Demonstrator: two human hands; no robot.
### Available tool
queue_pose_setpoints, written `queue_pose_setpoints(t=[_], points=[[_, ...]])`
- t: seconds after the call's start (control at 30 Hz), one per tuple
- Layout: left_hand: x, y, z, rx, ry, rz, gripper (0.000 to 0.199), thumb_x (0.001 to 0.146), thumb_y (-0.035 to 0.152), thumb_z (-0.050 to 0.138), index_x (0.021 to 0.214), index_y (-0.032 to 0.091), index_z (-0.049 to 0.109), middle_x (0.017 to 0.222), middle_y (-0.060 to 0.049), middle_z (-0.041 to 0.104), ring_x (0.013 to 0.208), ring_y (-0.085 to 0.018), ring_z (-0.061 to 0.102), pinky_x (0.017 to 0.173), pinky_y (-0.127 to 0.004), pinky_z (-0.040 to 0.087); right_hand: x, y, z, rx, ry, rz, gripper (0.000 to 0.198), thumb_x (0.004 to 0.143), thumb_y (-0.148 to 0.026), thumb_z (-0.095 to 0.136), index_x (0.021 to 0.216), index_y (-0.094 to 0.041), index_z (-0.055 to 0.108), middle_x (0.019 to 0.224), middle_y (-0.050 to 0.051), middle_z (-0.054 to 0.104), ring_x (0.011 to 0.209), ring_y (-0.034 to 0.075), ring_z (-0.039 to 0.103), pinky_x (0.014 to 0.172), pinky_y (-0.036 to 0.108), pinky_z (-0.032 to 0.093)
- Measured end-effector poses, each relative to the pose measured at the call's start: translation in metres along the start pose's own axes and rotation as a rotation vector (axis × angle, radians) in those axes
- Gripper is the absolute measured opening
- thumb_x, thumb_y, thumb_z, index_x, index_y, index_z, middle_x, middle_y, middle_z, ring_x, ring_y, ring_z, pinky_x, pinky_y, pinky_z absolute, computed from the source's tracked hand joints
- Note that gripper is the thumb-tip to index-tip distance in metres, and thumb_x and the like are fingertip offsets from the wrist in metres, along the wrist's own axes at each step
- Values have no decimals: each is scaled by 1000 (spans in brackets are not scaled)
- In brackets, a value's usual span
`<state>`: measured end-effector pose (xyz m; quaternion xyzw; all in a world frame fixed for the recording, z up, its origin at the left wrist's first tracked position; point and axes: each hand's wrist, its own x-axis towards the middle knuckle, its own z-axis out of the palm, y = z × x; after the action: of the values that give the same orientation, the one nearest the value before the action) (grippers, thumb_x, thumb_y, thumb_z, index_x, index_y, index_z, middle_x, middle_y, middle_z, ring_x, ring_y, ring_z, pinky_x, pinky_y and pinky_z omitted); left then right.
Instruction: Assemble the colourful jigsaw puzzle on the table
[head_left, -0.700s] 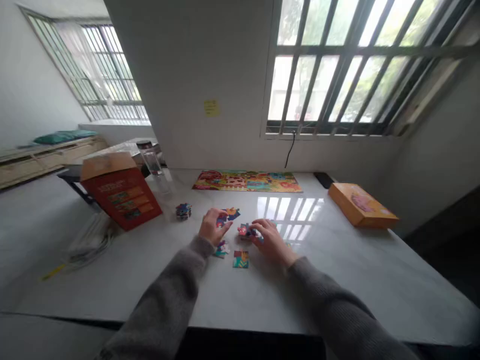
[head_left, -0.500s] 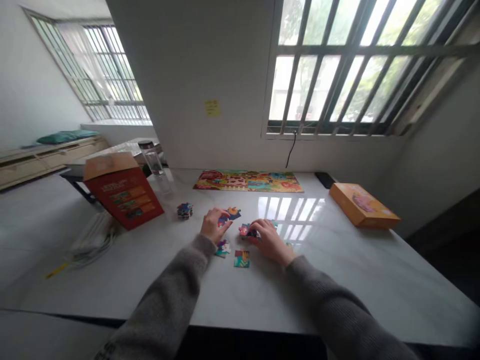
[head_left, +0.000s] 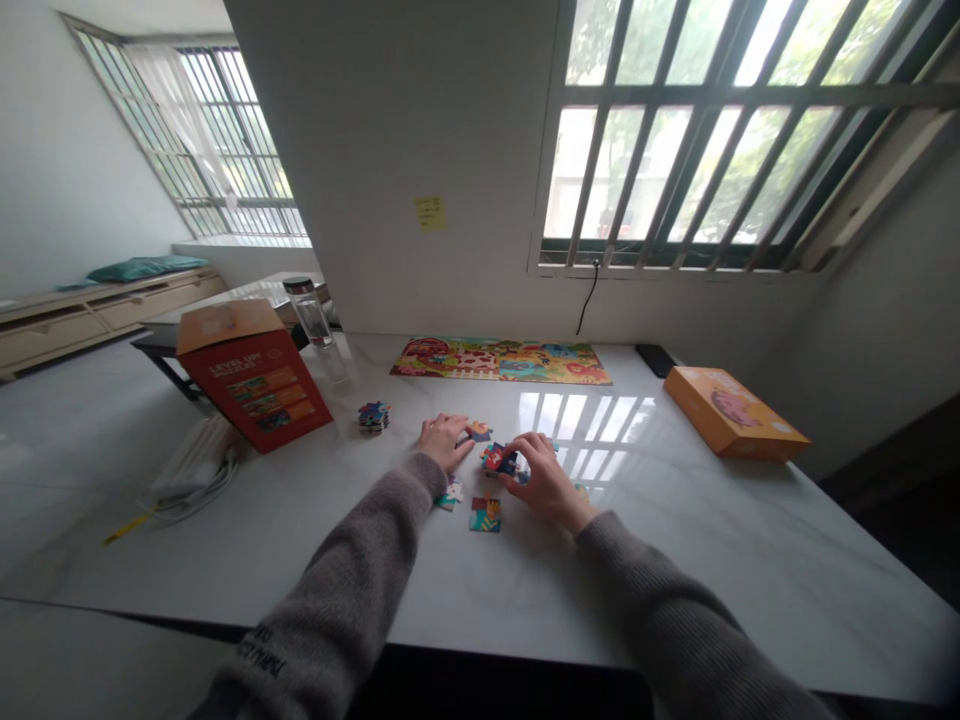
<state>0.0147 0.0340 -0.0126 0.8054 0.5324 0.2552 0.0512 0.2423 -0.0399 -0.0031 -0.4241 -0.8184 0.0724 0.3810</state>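
On the white, glossy, marbled worktop (head_left: 757, 555), two bare hands are working among small, colourful jigsaw pieces, between the middle and the near edge. The left hand (head_left: 444, 442) is lowered, its fingers close together and only slightly bent; their tips are just beside an orange and blue jigsaw piece (head_left: 481, 431). Whether they hold something beneath, I cannot tell. The right hand (head_left: 541, 482) has its thumb and forefinger curved, partly open, at the right side of a low pile of dark blue and red jigsaw pieces (head_left: 495, 459); if they grip one, I cannot tell. Nearer to the near edge lie a teal, maroon and orange jigsaw piece (head_left: 485, 515) and, by the left wrist, a white and teal one (head_left: 451, 495). Toward the left edge stands a small stack of blue jigsaw pieces (head_left: 373, 418). Along the far edge lies a long, brightly printed picture panel (head_left: 501, 362). A red cardboard box (head_left: 266, 395) stands at the left edge, an orange cardboard box (head_left: 735, 412) near the right edge.
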Motion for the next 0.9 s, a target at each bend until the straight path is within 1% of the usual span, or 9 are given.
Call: queue_pose_setpoints(t=[0.07,0.13,0.2,0.27,0.47,0.57,0.7,0.8,0.9], points=[[-3,-1,-7,-73,67,-31,15,85,28,68,98,23,71,119,-8,70,117,-29,55,102,-46,36,0,-1,-2,6,35,-11,29,78,-17,76,102,-23,61,105,7,60,102,27,53,92,42,47],[-8,1,-15,-266,92,-95,18,88,32,63,100,20,70,107,-9,73,104,-26,62,94,-42,43,0,-3,-3,12,78,-13,28,80,-20,76,103,-23,61,106,8,60,102,27,53,91,43,47],[-15,6,-23,-540,51,-141,27,91,40,59,104,17,67,93,-9,74,89,-23,67,83,-37,48,0,-6,-3,18,122,-9,27,82,-24,76,105,-23,61,106,8,60,103,27,54,90,43,48],[-21,12,-26,-763,-10,-150,38,88,48,62,107,16,65,87,-8,75,83,-22,69,77,-34,50,0,-11,-1,22,158,-6,27,84,-26,75,106,-23,61,107,9,59,104,27,54,90,43,49],[-28,26,-16,-1080,-85,-158,49,71,54,80,96,14,66,86,-9,76,72,-19,69,73,-33,54,2,-20,10,-2,215,-1,31,85,-28,74,113,-24,61,111,9,57,104,28,55,91,45,51],[-27,26,-13,-1145,-96,-198,48,68,50,83,93,13,67,83,-8,76,66,-17,68,71,-32,56,2,-20,14,0,208,-10,34,86,-28,74,117,-25,61,112,9,56,103,27,56,89,44,52],[-23,16,-16,-1108,-32,-223,46,69,46,83,97,11,71,81,-8,77,66,-17,68,70,-32,57,0,-19,14,0,165,-51,34,87,-27,72,119,-25,61,112,10,55,105,26,57,91,44,52],[-22,5,-19,-1042,-19,-251,43,69,46,81,93,11,73,83,-9,77,69,-19,70,71,-32,57,-1,-20,12,0,118,-101,33,90,-22,67,121,-26,60,124,11,55,115,28,54,98,46,50],[-22,-2,-20,-971,-74,-265,40,70,47,78,89,12,75,83,-10,77,72,-21,71,73,-34,58,-1,-22,9,0,38,-123,34,91,-20,66,124,-27,59,137,11,53,124,28,52,102,48,49]])
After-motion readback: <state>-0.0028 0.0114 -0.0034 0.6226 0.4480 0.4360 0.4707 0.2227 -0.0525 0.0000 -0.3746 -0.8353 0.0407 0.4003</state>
